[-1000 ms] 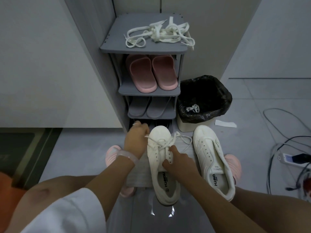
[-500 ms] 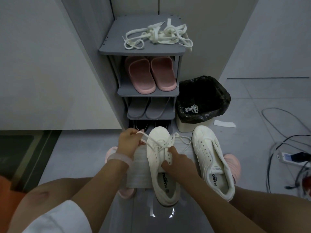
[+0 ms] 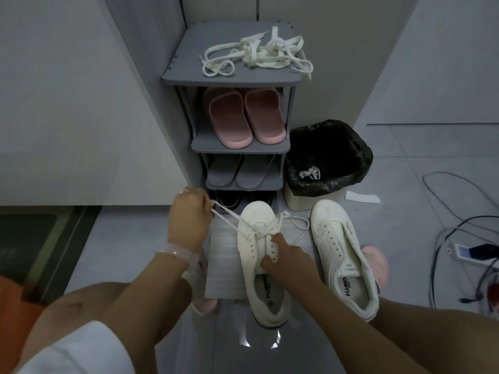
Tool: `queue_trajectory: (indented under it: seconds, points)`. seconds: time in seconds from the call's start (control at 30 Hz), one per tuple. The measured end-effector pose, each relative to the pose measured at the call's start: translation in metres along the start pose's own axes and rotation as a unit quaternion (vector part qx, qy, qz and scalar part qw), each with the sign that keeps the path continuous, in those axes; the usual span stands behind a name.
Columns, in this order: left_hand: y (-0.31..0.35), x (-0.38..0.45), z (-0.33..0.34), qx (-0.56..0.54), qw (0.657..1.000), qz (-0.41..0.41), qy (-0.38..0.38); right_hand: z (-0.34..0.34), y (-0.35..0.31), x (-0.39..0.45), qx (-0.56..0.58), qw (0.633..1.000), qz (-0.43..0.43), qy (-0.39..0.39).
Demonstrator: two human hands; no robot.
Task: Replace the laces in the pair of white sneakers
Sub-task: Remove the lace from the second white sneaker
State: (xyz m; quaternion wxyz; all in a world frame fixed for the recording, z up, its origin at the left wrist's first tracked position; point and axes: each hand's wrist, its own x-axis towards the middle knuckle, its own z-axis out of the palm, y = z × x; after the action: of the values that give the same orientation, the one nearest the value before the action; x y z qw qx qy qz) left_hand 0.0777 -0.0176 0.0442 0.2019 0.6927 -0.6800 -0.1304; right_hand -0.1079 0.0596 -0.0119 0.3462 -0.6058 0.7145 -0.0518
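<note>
A grey shoe rack [image 3: 229,82] stands in a corner between pale walls on a grey tiled floor [image 3: 421,163]. Pink slippers [image 3: 243,117] sit on its second shelf, grey ones [image 3: 237,174] below. Right of the rack stands a bin with a black bag [image 3: 329,147]; further right, cables [image 3: 459,195] trail across the floor. Light is dim.

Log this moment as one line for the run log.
left hand: pulling lace | right hand: steadying laced sneaker | other sneaker: unlaced | spare laces: on rack
</note>
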Motion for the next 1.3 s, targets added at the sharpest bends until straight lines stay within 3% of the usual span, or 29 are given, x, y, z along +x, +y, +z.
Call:
queue_trajectory:
  seconds: [0.07,0.13,0.2,0.27,0.4,0.5,0.6,0.7,0.77,0.8,0.9,1.03,1.2,1.3]
  points:
    - [0.006,-0.013,0.021,-0.105,0.993,-0.049,-0.032,-0.001,0.001,0.0,0.004,1.0,0.001,-0.001]
    - [0.007,-0.026,0.041,-0.23,0.95,-0.184,-0.099,-0.001,0.002,-0.001,0.007,1.0,0.001,-0.003]
    - [0.004,-0.04,0.056,-0.222,0.936,-0.251,-0.103,0.001,0.002,-0.002,0.011,1.0,-0.004,0.003]
    - [0.003,-0.051,0.068,-0.191,0.946,-0.243,-0.097,0.002,0.002,-0.002,0.01,1.0,-0.011,0.013]
    - [0.016,-0.058,0.078,-0.227,0.934,-0.23,-0.154,0.004,0.003,-0.001,0.005,1.0,-0.006,0.015]
    - [0.027,-0.051,0.076,-0.239,0.948,-0.172,-0.117,0.004,0.001,0.0,0.0,1.0,-0.003,0.011]
    - [0.03,-0.048,0.076,-0.167,0.973,-0.088,-0.129,0.004,0.0,0.0,-0.002,1.0,0.0,0.012]
    - [0.022,-0.037,0.066,-0.186,0.976,-0.108,-0.039,0.003,0.002,-0.001,-0.003,1.0,-0.001,0.005]
    - [0.013,-0.022,0.054,-0.236,0.956,-0.167,0.052,0.003,0.003,-0.001,0.0,1.0,-0.002,0.003]
    - [0.008,-0.017,0.05,-0.261,0.944,-0.192,0.06,0.003,0.002,0.0,-0.002,1.0,-0.003,0.003]
    - [-0.001,-0.019,0.051,-0.286,0.923,-0.254,-0.041,0.004,0.001,0.0,-0.009,1.0,-0.002,0.005]
    - [0.004,-0.042,0.066,-0.274,0.913,-0.205,-0.221,0.004,0.001,-0.001,-0.006,1.0,-0.003,0.013]
    - [0.013,-0.043,0.074,-0.185,0.962,-0.093,-0.177,0.005,0.002,-0.002,0.003,1.0,-0.007,0.011]
    - [0.013,-0.039,0.069,-0.164,0.973,-0.036,-0.16,0.005,0.002,-0.001,0.001,1.0,-0.003,0.011]
